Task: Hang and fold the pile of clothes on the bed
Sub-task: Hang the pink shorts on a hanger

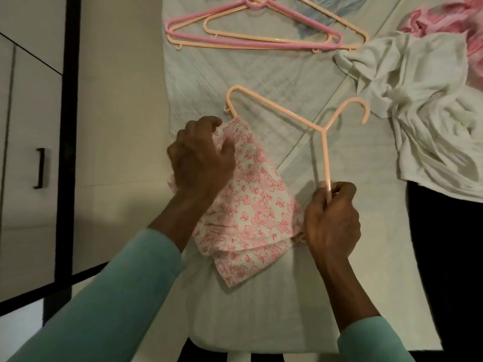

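Note:
A peach plastic hanger (285, 113) lies tilted over the bed, its hook pointing to the right. A white garment with pink flower print (251, 205) hangs folded over the hanger's bar. My right hand (332, 218) grips one arm of the hanger near its lower end. My left hand (201, 158) holds the upper edge of the flowered garment, fingers curled into the cloth near the hanger's other end. A crumpled white garment (423, 105) and a pink-and-white one (449, 19) lie piled at the right.
Several spare hangers, pink (235, 40) and peach (347, 24), lie at the far side of the pale bedsheet (261, 69). A cupboard with a dark handle (40, 168) stands at the left. The bed's near edge and a dark gap show at the right.

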`<act>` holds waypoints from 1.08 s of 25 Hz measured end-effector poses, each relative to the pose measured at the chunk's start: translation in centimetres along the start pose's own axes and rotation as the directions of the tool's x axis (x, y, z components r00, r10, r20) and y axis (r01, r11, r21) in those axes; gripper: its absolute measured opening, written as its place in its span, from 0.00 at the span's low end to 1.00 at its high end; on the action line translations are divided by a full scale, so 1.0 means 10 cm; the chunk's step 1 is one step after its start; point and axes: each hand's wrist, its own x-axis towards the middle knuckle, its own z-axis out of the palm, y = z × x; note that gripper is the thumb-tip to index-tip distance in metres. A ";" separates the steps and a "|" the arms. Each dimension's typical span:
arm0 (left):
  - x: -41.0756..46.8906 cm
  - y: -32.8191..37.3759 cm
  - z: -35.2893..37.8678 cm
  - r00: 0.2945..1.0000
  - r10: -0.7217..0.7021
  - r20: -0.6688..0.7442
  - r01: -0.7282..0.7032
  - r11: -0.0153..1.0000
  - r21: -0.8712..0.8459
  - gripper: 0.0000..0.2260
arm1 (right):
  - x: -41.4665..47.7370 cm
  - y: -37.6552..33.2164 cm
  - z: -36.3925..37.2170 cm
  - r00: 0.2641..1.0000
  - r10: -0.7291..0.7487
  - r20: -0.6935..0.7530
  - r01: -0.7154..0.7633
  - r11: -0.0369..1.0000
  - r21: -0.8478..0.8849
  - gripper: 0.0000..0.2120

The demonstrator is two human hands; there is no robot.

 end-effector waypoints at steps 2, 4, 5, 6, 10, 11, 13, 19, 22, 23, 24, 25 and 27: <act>0.33 0.04 0.17 0.988 -0.053 0.148 0.046 0.998 0.051 0.20 | -0.13 -0.05 0.06 0.999 -0.031 0.011 0.031 0.998 -0.049 0.15; 0.54 0.05 0.30 0.968 -0.073 0.239 0.040 0.990 0.138 0.21 | -0.20 -0.04 0.18 0.996 -0.073 0.058 0.082 0.981 -0.176 0.21; 0.62 0.03 0.33 0.968 -0.064 0.242 0.031 0.990 0.139 0.19 | -0.20 -0.04 0.22 0.994 -0.079 0.079 0.095 0.970 -0.225 0.24; 0.68 0.01 0.35 0.971 -0.054 0.233 0.033 0.995 0.094 0.17 | -0.17 -0.03 0.24 0.993 -0.070 0.092 0.091 0.964 -0.249 0.26; 0.87 -0.14 0.34 0.964 -0.124 0.234 0.167 0.970 -0.175 0.14 | 0.07 0.00 0.17 0.999 0.039 -0.014 -0.042 0.971 -0.236 0.21; 0.87 -0.16 0.34 0.963 -0.108 0.248 0.154 0.973 -0.173 0.14 | 0.12 0.01 0.16 0.997 0.047 -0.058 -0.060 0.964 -0.257 0.21; 0.85 -0.19 0.31 0.958 -0.070 0.279 0.121 0.978 -0.168 0.15 | 0.14 0.00 0.16 0.990 0.060 -0.125 -0.094 0.954 -0.285 0.23; 0.99 -0.28 0.18 0.884 -0.069 0.462 0.209 0.943 -0.259 0.17 | -0.03 -0.26 0.29 0.979 0.165 -0.121 -0.190 0.953 -0.236 0.24; 0.97 -0.30 0.09 0.841 -0.068 0.537 0.292 0.892 -0.344 0.09 | -0.21 -0.39 0.34 0.985 0.148 -0.092 -0.161 0.974 -0.159 0.24; 0.92 -0.32 -0.01 0.816 -0.078 0.572 0.365 0.838 -0.406 0.11 | -0.23 -0.43 0.30 0.988 0.122 -0.092 -0.133 0.984 -0.119 0.24; 0.85 -0.38 -0.14 0.782 -0.090 0.616 0.454 0.760 -0.465 0.17 | -0.25 -0.48 0.21 0.992 0.080 -0.093 -0.089 0.992 -0.092 0.25; 0.75 -0.44 -0.31 0.761 -0.091 0.643 0.525 0.669 -0.526 0.21 | -0.25 -0.54 0.10 0.996 0.027 -0.088 -0.034 0.996 -0.079 0.24; 0.48 -0.54 -0.76 0.787 -0.045 0.616 0.525 0.573 -0.629 0.13 | -0.27 -0.67 -0.23 0.991 -0.113 -0.076 0.108 0.992 -0.071 0.25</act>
